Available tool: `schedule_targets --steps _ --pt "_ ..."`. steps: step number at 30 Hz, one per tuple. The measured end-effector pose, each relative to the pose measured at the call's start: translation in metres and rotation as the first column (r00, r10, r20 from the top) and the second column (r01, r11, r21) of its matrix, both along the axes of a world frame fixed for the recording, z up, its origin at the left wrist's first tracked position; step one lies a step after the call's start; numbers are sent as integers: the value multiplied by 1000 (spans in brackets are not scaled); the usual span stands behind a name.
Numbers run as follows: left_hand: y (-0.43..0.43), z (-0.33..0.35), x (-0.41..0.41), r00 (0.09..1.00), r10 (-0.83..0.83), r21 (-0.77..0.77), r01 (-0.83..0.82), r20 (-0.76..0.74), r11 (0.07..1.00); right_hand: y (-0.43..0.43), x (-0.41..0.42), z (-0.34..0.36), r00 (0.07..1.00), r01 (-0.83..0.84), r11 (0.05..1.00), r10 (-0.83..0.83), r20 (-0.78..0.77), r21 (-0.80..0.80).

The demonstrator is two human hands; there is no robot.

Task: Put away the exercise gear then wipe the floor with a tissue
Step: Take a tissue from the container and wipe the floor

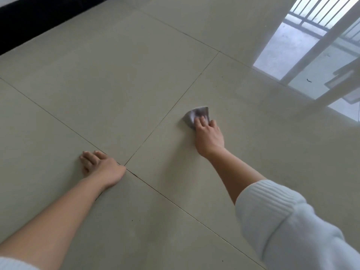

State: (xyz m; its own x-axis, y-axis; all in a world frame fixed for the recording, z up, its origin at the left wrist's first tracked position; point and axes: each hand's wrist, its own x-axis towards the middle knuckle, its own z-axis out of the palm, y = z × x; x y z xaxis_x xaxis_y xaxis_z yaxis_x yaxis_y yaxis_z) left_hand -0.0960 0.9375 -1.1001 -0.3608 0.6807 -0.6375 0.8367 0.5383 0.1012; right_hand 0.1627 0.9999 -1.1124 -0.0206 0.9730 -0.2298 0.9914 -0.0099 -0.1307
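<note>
head view: hands flat-fingered, right hand (209,133) on tissue (196,114) beside tile seam (165,114), left hand (101,164) at seam crossing (125,165) on floor (97,75)

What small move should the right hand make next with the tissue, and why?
Probably slide the tissue toward the grout line on its left. The right hand presses it on the floor, the left hand rests on a neighbouring tile as support, and no exercise gear is in view.
</note>
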Motion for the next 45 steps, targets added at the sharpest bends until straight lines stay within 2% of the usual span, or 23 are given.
schedule_targets --steps 2,3,5,8,10,12,14,17,20,22,23,25,27,28,30,32,34,35,37,39,41,43,45 --pt "1 -4 6 999 -46 109 43 20 993 0 -8 -1 996 86 996 -86 20 -5" --pt "2 -7 11 995 -91 154 85 31 984 -2 -18 -2 998 60 998 -60 5 8" --pt "5 -13 22 990 -133 190 121 50 974 -8 -37 -8 987 -138 989 142 -79 58" --pt "13 -23 39 996 -84 208 79 16 975 -6 -46 -11 888 -414 904 427 -171 111" --pt "20 -27 46 1000 -31 215 31 -2 976 11 -37 -10 861 -468 877 480 -164 111" --pt "30 -29 51 1000 8 213 -6 -8 977 32 -24 -10 874 -455 884 466 -136 105" --pt "40 -30 53 999 47 206 -44 -9 977 54 -7 -12 925 -350 930 362 -114 109" --pt "52 -32 56 997 78 187 -75 -10 979 79 28 -16 996 -73 993 77 -42 98" --pt "55 -33 57 997 81 181 -77 -13 980 98 58 -15 955 291 956 -292 54 31" --pt "57 -33 55 997 79 158 -75 -22 985 106 51 -16 914 400 916 -401 64 29" --pt "58 -32 54 996 79 135 -75 -27 988 107 38 -15 933 354 933 -357 43 57" --pt "60 -32 54 996 82 89 -79 -26 993 104 3 -19 998 63 991 -60 -28 116" --pt "63 -31 54 996 90 71 -88 -24 994 101 -30 -19 947 -284 949 300 -112 136" --pt "64 -30 54 995 98 68 -96 -25 993 105 -37 -17 902 -391 910 409 -141 137" --pt "65 -28 54 995 97 52 -95 -27 994 126 -31 -12 870 -455 881 470 -147 127" --pt "65 -27 54 996 81 45 -80 -27 996 146 -3 -15 923 -352 929 365 -120 118" --pt "63 -27 53 997 69 49 -68 -27 996 161 42 -22 996 -69 992 74 -47 109" --pt "62 -28 54 998 63 52 -62 -27 997 165 66 -23 993 116 989 -116 0 89" --pt "62 -28 54 998 54 53 -52 -32 997 171 96 -24 899 428 904 -428 89 29" --pt "63 -27 53 998 49 49 -47 -33 998 178 86 -26 842 528 849 -528 110 36" --pt "64 -27 53 998 46 31 -45 -30 998 177 48 -27 910 405 910 -410 52 94" --pt "65 -26 53 998 47 5 -47 -32 999 168 3 -27 997 71 988 -68 -27 136" --pt "65 -26 53 998 50 -7 -50 -35 999 162 -21 -20 955 -263 953 280 -103 147"
